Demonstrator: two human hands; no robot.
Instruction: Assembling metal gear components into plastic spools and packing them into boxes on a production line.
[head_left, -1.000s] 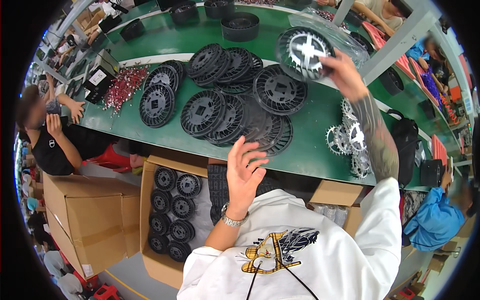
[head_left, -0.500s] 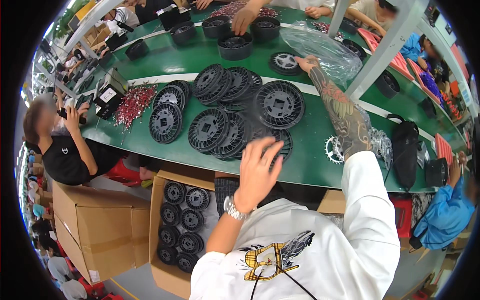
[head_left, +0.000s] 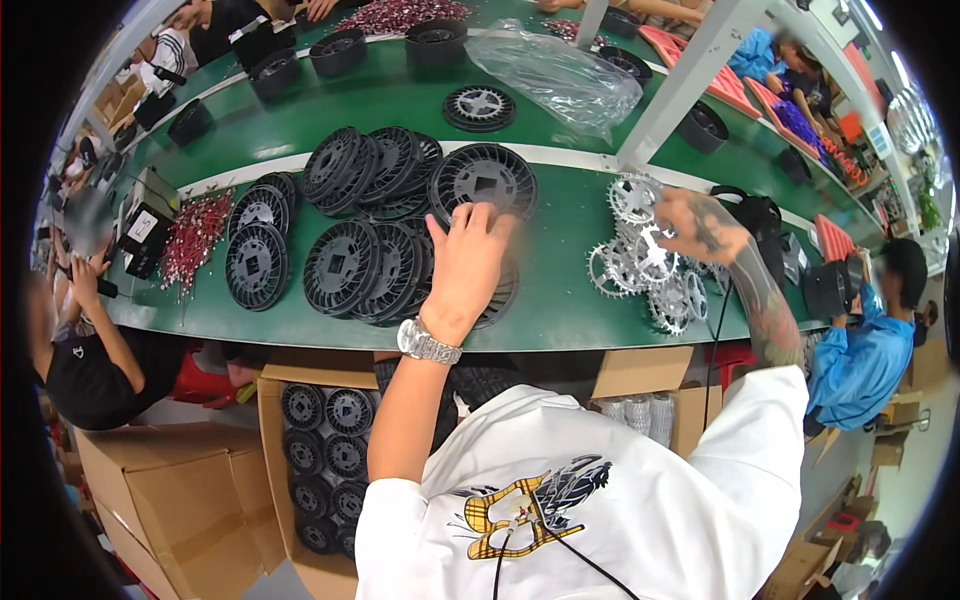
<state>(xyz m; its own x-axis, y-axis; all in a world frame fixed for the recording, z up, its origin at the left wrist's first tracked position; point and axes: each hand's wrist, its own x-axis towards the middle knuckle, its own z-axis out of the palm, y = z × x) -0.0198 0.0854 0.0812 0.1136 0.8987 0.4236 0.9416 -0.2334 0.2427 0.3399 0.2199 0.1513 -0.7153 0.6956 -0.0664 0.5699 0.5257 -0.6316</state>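
Observation:
My left hand (head_left: 468, 262), with a metal watch on its wrist, lies over the near edge of a black slotted wheel disc (head_left: 484, 178). Its fingers are spread, and the outer ones are blurred. Several more black discs (head_left: 340, 266) lie in leaning stacks to its left. At a pile of silver toothed chainring-like parts (head_left: 672, 298), my right hand (head_left: 700, 228) has its fingers curved and apart, touching or just above the parts. One silver part (head_left: 634, 197) shows beside those fingertips. Farther back lies a black disc with a silver star-shaped centre (head_left: 479, 106).
Red-and-silver small pieces (head_left: 196, 235) lie heaped at left. Clear plastic (head_left: 560, 85) sits beside a white post (head_left: 690, 80). A black bag (head_left: 758, 225) is at right. Below the table edge stands a carton of black wheels (head_left: 272, 420). Co-workers sit around.
My right hand has left the silver-centred disc and come back to the silver parts. The left hand has reached forward onto the black disc. A co-worker's hand and a black drum are gone from the back.

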